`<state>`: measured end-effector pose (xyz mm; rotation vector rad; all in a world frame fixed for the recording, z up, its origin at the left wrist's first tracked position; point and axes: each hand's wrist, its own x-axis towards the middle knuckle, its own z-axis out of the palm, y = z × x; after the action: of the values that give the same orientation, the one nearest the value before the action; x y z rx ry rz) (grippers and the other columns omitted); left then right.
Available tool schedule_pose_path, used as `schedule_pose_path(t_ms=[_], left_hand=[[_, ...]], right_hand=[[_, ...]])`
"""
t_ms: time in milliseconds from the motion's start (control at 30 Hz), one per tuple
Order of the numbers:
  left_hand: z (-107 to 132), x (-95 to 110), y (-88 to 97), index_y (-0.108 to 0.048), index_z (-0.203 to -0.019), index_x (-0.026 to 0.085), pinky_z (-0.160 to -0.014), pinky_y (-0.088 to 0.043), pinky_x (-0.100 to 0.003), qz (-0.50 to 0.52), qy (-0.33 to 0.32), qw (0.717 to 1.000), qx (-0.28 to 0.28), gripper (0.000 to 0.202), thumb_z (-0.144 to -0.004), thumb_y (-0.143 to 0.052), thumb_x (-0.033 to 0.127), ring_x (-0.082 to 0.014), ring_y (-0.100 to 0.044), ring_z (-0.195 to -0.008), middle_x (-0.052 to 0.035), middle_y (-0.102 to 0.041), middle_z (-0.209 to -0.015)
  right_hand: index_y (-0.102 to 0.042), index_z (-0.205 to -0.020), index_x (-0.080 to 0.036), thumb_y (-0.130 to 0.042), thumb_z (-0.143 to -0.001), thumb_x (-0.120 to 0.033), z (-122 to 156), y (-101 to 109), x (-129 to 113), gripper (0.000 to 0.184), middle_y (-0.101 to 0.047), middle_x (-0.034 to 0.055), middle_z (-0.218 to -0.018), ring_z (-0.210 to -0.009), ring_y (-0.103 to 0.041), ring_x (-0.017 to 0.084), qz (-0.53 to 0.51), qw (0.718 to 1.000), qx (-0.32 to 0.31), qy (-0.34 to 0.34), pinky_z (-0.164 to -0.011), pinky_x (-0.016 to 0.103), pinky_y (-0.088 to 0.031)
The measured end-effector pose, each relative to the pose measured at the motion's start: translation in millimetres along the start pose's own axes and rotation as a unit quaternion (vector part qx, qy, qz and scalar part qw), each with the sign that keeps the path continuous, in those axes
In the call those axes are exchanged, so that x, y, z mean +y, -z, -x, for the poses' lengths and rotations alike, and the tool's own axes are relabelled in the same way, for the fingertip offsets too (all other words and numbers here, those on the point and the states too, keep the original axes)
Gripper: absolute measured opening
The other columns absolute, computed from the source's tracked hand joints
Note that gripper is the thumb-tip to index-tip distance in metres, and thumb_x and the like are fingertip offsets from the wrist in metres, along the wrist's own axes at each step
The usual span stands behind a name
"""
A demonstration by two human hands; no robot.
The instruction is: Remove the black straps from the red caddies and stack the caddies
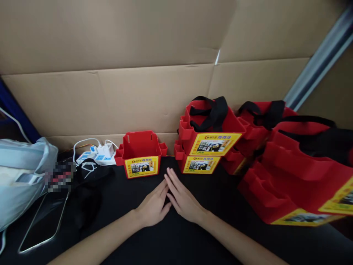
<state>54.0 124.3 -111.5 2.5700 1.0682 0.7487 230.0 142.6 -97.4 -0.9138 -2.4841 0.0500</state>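
Observation:
My left hand [152,207] and my right hand [182,199] lie flat on the black table [176,239], palms down, fingers stretched out and fingertips touching each other. Neither holds anything. Just beyond them stands an open red fabric tool bag [141,154] with a yellow label and no strap showing. To its right, a stack of two red bags [207,138] carries black straps on top.
More red bags with black straps [298,169] crowd the right side. A white power strip with plugs [97,154], a phone [44,224] and a pale plastic bag [19,176] lie at the left. Cardboard sheets [124,73] wall off the back.

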Motion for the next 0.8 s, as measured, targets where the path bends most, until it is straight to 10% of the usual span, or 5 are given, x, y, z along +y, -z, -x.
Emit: schedule_pose_path(t_ms=[200, 800], left_hand=[[32.6, -19.7, 30.1, -0.021, -0.14, 0.021, -0.106, -0.026, -0.052, -0.073, -0.016, 0.993, -0.093, 0.059, -0.087, -0.043, 0.036, -0.0238, -0.024, -0.134, -0.0094, -0.032, -0.143], [34.4, -36.0, 40.7, -0.032, -0.136, 0.027, -0.109, -0.023, -0.046, -0.072, -0.01, 0.991, -0.11, 0.049, -0.089, -0.041, 0.036, -0.018, -0.026, -0.134, -0.0059, -0.032, -0.143]], right_hand=[[-0.031, -0.138, -0.017, -0.031, -0.093, -0.035, -3.1, -7.2, 1.2, 0.05, -0.027, 0.0086, -0.144, -0.134, -0.022, 0.02, -0.038, 0.989, -0.144, -0.007, -0.109, 0.043, -0.026], [-0.036, -0.136, -0.022, -0.034, -0.092, -0.035, 6.4, -2.1, -0.3, 0.046, -0.028, 0.0059, -0.144, -0.134, -0.021, 0.019, -0.04, 0.987, -0.156, -0.008, -0.11, 0.045, -0.021]])
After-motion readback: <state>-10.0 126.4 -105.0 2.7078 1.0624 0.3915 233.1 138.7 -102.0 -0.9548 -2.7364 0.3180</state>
